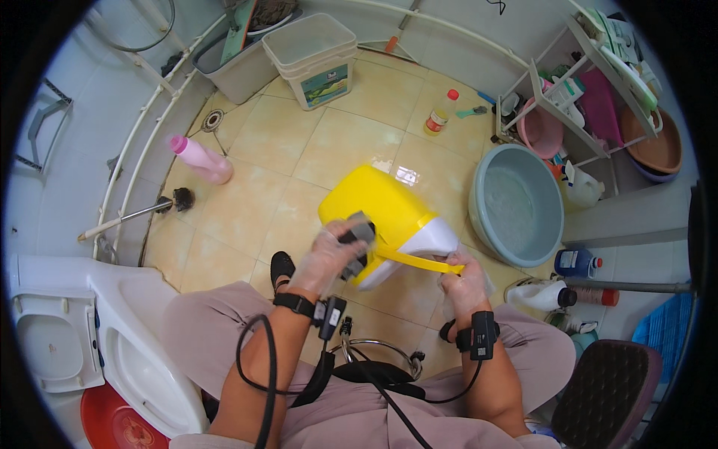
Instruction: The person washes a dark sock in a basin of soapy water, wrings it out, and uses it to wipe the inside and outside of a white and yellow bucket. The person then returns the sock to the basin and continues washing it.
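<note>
Between my knees is a yellow and white plastic bucket [373, 205], tilted on its side, with a yellow strap-like handle [418, 261]. My left hand [331, 252], in a clear plastic glove, grips a grey and black cloth or sponge [359, 233] against the bucket's side; this area is blurred. My right hand [464, 275], also gloved, is closed around the far end of the yellow handle, close to the white part. Whether the bucket touches the floor is hard to tell.
A blue-grey basin [516, 207] holding cloudy water stands to the right. A pink bottle [202, 160] and toilet brush [148, 210] are left. An oil-like bottle [441, 114], white tub [311, 62] and crowded shelf [566, 106] stand farther off. The toilet [137, 359] is lower left.
</note>
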The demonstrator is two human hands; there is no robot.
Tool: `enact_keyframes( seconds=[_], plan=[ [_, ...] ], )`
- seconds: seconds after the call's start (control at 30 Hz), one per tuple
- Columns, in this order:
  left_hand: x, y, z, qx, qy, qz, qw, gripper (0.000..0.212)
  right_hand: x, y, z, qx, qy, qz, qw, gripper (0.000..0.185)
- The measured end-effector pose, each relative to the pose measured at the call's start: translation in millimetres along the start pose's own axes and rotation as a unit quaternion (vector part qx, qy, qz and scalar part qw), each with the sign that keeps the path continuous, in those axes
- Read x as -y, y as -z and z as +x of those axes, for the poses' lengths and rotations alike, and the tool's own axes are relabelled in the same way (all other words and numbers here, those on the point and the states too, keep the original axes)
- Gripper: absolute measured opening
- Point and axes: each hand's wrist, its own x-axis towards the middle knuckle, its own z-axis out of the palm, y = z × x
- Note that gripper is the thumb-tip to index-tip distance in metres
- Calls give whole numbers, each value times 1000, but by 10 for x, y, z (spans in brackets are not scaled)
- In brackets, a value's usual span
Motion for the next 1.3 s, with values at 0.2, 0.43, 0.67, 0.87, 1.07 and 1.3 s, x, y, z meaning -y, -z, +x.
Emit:
enact_keyframes(
  seconds=[0.2,0.43,0.67,0.87,1.07,1.3],
  plan=[
    [96,-130,57,-78,-83,284,952,47,-150,-27,105,43,6,110,993,29],
    [102,345,214,-134,38,235,962,37,214,120,-131,-5,39,53,998,23],
    [-9,-34,-26,-83,-9,-207,975,39,213,106,366,-98,-236,717,648,35],
    [-267,-126,94,-95,-87,324,937,45,148,94,419,-93,-225,746,619,43],
    [-501,220,240,-74,78,102,989,38,222,129,366,-102,-241,771,580,41],
    [-233,-160,321,-7,-132,353,926,40,159,146,347,-145,-182,682,693,43]
  ],
)
